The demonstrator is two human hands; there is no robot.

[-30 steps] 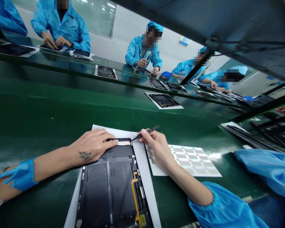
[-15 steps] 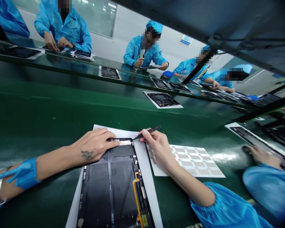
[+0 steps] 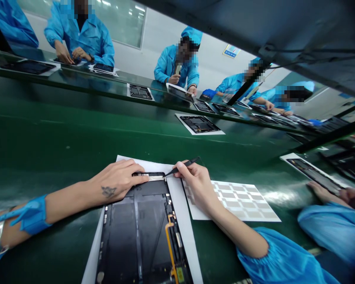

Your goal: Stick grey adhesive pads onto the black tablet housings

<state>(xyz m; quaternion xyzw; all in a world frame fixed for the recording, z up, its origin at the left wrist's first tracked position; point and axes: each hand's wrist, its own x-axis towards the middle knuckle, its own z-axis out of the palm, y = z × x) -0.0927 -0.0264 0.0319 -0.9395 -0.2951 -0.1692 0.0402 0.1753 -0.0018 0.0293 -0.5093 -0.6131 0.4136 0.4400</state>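
- Moved since half a second ago: far tablet [image 3: 29,67] and square frame [image 3: 140,92], both shifted rightward; co-worker's panel [image 3: 180,92], now tilted up, hand at its right end; middle frame [image 3: 199,124], slid slightly left; neighbour's hands [image 3: 325,193], shifted, blurred, at the near end of a panel [image 3: 310,171].
- Left hand [image 3: 118,179]: unmoved, laid over the casing's top left corner, thumb on the white strip; whether it pinches anything, cannot tell.
- Casing [image 3: 121,232]: black, orange cable [image 3: 170,244] along its right side; on white paper [image 3: 182,221], directly before the wearer, lower end out of view.
- Strip [image 3: 156,178]: white, across the casing's top end, partly under the left thumb.
- Tweezers [image 3: 182,167]: black, tip at the casing's top right corner; contact too fine to judge.
- Right hand [image 3: 197,183]: grasping the tweezers, pen fashion; same pose as before. Work at the corner appears undisturbed by the shifts around it.
- Label sheet [image 3: 248,201]: right of the casing, partly behind the right hand.
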